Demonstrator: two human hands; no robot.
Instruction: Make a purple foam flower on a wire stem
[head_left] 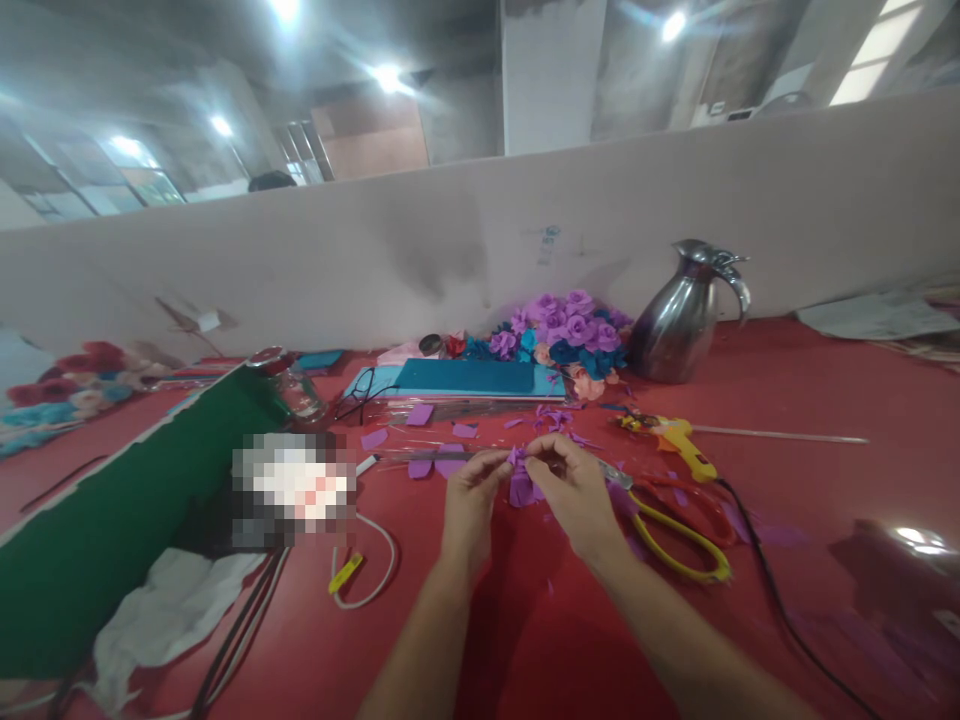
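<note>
Both of my hands meet over the red table (525, 620), pinching a small purple foam piece (520, 484) between them. My left hand (471, 492) grips its left side with closed fingers. My right hand (571, 484) grips its right side, fingers curled. Purple scraps (420, 416) lie scattered just beyond the hands. Yellow-handled scissors (679, 548) lie on the table right of my right hand.
A yellow glue gun (679, 440) with a black cord lies at right. A metal jug (681, 312), a heap of purple and blue foam flowers (564, 332) and blue foam sheets (465, 378) stand by the white partition. A green sheet (112, 500) lies at left.
</note>
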